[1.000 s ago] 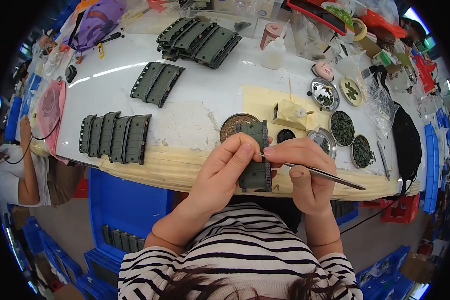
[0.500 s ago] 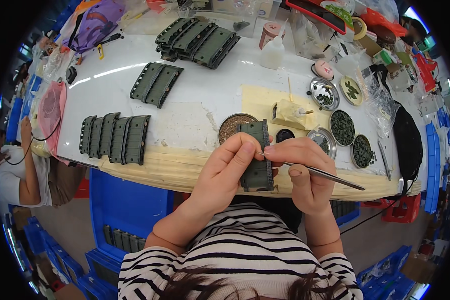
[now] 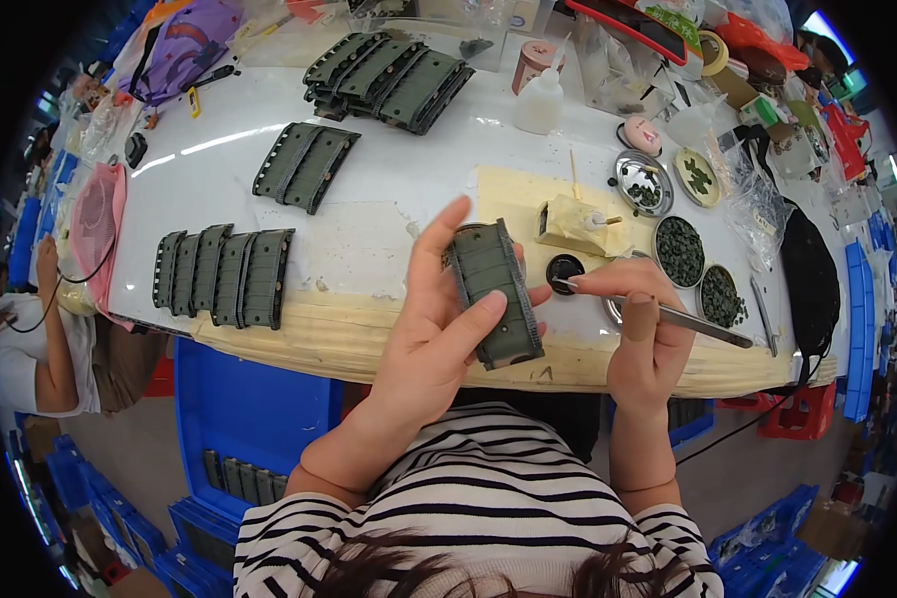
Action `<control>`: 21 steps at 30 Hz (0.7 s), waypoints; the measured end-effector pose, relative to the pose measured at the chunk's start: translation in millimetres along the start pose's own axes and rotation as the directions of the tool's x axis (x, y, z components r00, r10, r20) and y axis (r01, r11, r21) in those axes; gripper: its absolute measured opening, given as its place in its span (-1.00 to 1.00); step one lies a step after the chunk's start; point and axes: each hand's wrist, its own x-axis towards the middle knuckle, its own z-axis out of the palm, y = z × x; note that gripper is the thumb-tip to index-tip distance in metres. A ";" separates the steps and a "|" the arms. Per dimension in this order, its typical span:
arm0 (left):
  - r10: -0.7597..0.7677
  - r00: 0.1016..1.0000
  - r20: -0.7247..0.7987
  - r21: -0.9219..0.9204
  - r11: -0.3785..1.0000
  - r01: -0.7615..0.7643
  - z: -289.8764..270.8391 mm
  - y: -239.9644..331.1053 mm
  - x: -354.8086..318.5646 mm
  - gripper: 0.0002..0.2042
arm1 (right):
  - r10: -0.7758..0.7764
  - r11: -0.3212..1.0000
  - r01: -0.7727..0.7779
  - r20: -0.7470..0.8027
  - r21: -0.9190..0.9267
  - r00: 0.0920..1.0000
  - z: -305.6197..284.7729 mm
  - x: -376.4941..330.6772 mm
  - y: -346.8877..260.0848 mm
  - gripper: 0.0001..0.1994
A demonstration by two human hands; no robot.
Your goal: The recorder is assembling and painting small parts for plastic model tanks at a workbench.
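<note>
A small dark green ridged panel [image 3: 490, 289] lies across the palm of my left hand [image 3: 414, 349], held by the thumb pressed on its face. In my right hand [image 3: 648, 349] is a pair of metal tweezers [image 3: 708, 326], gripped near the tip. Their point reaches the rim of a small black round dish [image 3: 565, 265]; whether it touches is too small to tell. Behind my left hand and the panel, a tin of brown grains is mostly hidden. Further left on the table lie similar green panels [image 3: 244, 279], set side by side, with another group [image 3: 304, 164] beyond them.
Tins of dark green bits [image 3: 680, 251] stand on the right, near metal dishes [image 3: 658, 169] and a yellow wrapped block [image 3: 568, 224]. A white squeeze bottle [image 3: 539, 105] and a panel stack [image 3: 389, 80] are at the back. A blue crate [image 3: 254, 399] sits below the table edge; a person sits far left.
My right hand has drawn away from the panel to the right, bringing the tweezers' tip to the black dish. My left hand has tilted the panel, turning its broad face up.
</note>
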 end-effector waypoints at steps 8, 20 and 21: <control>-0.036 0.994 -0.107 -0.245 0.969 0.009 -14.4 3.1 8.5 -0.47 | 0.048 0.904 -0.037 0.016 -0.426 0.999 -12.8 -7.8 23.5 -0.87; -0.025 0.996 -0.090 -0.371 0.929 -0.010 -16.9 2.7 5.0 -0.46 | -0.040 0.867 0.061 0.053 -0.495 0.998 -9.9 -5.2 24.2 -0.92; -0.032 0.994 -0.108 -0.356 0.935 -0.008 -15.5 4.3 4.8 -0.45 | -0.040 0.865 0.064 0.058 -0.498 0.998 -10.0 -5.1 23.7 -0.92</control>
